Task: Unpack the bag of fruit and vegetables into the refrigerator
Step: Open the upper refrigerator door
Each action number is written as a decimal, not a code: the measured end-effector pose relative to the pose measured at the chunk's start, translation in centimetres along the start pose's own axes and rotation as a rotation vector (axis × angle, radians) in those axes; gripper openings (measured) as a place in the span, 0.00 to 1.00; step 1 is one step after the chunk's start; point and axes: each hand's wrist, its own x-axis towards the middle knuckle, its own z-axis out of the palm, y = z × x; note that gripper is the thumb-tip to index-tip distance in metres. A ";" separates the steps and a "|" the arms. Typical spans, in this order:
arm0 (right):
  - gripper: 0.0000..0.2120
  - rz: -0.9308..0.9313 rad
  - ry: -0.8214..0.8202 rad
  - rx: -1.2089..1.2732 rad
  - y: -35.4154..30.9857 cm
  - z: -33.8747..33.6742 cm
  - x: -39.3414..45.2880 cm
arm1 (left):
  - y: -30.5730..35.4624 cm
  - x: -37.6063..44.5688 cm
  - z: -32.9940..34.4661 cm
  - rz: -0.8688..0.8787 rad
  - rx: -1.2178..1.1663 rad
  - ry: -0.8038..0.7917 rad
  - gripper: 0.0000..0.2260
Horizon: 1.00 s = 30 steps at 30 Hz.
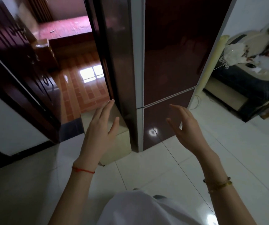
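A tall refrigerator with glossy dark maroon doors stands straight ahead, both doors closed, a seam dividing upper and lower door. My left hand is raised with fingers apart and empty, in front of the refrigerator's left side. My right hand is also raised, fingers spread and empty, in front of the lower door. No bag, fruit or vegetables are in view.
A beige box sits on the floor against the refrigerator's left side. A dark wooden door stands open at left onto a red-tiled room. A dark sofa piled with cloth stands at right. The floor is white tile.
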 end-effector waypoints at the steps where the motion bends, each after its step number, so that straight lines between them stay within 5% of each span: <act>1: 0.23 -0.004 0.003 0.001 0.0 0.1 1.0 | -0.2 1.1 0.2 0.003 -0.003 -0.002 0.25; 30: 0.29 -0.398 0.277 -0.119 -4.7 0.0 27.6 | -1.9 24.9 9.7 -0.184 -0.192 -0.072 0.28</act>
